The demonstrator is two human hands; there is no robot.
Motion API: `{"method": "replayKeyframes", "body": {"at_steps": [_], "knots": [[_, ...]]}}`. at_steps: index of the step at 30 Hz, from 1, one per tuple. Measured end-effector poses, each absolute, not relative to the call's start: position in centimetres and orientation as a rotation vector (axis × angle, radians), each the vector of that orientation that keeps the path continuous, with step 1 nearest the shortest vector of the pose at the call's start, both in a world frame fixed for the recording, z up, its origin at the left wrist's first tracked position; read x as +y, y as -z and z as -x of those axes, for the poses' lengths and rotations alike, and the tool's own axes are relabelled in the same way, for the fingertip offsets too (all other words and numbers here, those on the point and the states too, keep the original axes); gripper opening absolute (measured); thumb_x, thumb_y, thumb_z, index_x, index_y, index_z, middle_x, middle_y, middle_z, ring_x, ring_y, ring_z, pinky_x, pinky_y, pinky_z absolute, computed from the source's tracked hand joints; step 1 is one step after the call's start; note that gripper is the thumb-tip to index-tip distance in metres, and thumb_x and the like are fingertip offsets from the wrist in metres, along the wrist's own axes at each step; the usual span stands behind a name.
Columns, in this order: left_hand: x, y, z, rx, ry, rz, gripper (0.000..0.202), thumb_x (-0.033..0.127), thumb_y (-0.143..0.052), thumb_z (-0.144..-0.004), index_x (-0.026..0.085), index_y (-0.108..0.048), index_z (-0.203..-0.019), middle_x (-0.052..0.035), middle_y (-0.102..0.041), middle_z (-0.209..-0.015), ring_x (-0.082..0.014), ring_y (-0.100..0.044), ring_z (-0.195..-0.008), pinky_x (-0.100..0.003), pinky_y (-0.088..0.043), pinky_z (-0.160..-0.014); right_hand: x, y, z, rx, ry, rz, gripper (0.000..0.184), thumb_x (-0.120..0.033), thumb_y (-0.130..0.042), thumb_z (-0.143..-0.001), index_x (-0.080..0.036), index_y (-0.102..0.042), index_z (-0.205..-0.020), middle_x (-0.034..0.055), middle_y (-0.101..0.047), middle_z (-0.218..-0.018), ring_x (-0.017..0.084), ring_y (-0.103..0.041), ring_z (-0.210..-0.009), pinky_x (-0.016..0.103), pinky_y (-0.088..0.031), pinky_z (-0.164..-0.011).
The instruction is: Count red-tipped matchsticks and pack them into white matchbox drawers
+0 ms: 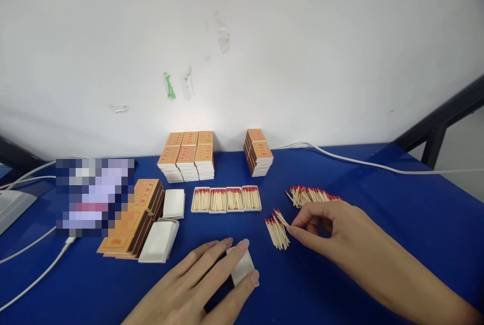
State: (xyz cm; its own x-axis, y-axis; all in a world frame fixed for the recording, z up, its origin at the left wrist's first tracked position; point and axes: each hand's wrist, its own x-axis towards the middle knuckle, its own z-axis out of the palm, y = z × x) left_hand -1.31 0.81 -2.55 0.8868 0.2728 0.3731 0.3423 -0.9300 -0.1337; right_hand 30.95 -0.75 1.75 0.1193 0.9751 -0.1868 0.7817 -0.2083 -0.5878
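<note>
My left hand (204,284) lies over a small white matchbox tray (242,267) on the table, its thumb and fingertips at the tray's edges; the palm covers part of it. To the right, my right hand (325,224) pinches a few red-tipped matches (282,218) between thumb and forefinger. Under their tips lies a small loose bunch of matches (278,236). A larger heap of matches (312,195) sits behind the right hand, partly hidden by it. In front of the wall side, a row of several filled matchbox trays (217,200) stands side by side.
Stacked orange matchboxes (187,156) and a smaller stack (258,151) stand by the wall. At left are orange box sleeves (136,214), white trays (159,239) and a blurred-out device (94,196) with a white cable (41,277). Another cable (351,162) crosses the blue table's back right.
</note>
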Motion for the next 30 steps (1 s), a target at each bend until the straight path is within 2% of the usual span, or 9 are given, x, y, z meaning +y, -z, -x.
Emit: {"method": "replayKeyframes", "body": {"at_steps": [3,9,18,22,30], "knots": [[0.78,2.50,1.38,-0.475,0.509,2.840,0.050,0.015,-0.044,-0.122,0.027,-0.070,-0.162,-0.0146,-0.069,-0.164,-0.0334,-0.072,-0.147,-0.048,-0.068,-0.110,-0.84,-1.62,-30.93,-1.714,-0.778,2.040,0.027,-0.043,-0.070,-0.099,-0.030,-0.081,-0.079,-0.0003,-0.077,-0.075,0.020,-0.067,-0.070,0.033,-0.044,-0.063],[0.69,2.90,1.47,-0.476,0.514,2.843,0.049,0.017,-0.043,-0.123,0.027,-0.068,-0.164,-0.0147,-0.067,-0.166,-0.0331,-0.069,-0.150,-0.048,-0.066,-0.114,-0.86,-1.59,-30.88,-1.701,-0.803,2.080,0.033,-0.054,-0.070,-0.099,-0.031,-0.081,-0.079,-0.0003,-0.077,-0.076,0.020,-0.067,-0.072,0.035,-0.045,-0.067],[0.77,2.75,1.41,-0.461,0.509,2.842,0.050,0.018,-0.040,-0.124,0.028,-0.069,-0.163,-0.0140,-0.068,-0.165,-0.0324,-0.070,-0.148,-0.047,-0.067,-0.112,-0.81,-1.74,-30.93,-1.704,-0.850,2.085,0.031,-0.054,-0.067,-0.098,-0.033,-0.080,-0.081,-0.0019,-0.077,-0.081,0.020,-0.068,-0.076,0.036,-0.046,-0.071],[0.71,2.65,1.30,-0.469,0.511,2.826,0.050,0.017,-0.042,-0.123,0.028,-0.070,-0.162,-0.0139,-0.068,-0.165,-0.0329,-0.071,-0.149,-0.047,-0.068,-0.111,-0.92,-1.81,-30.86,-1.687,-0.838,2.107,0.033,-0.057,-0.065,-0.099,-0.033,-0.078,-0.081,-0.0028,-0.075,-0.079,0.019,-0.065,-0.074,0.035,-0.044,-0.069],[0.74,2.81,1.62,-0.463,0.498,2.825,0.049,0.022,-0.042,-0.124,0.028,-0.066,-0.166,-0.0145,-0.067,-0.167,-0.0331,-0.070,-0.150,-0.047,-0.067,-0.112,-0.91,-1.49,-30.97,-1.664,-0.762,2.132,0.033,-0.057,-0.065,-0.098,-0.033,-0.077,-0.079,-0.0037,-0.075,-0.078,0.019,-0.067,-0.073,0.034,-0.045,-0.068]]}}
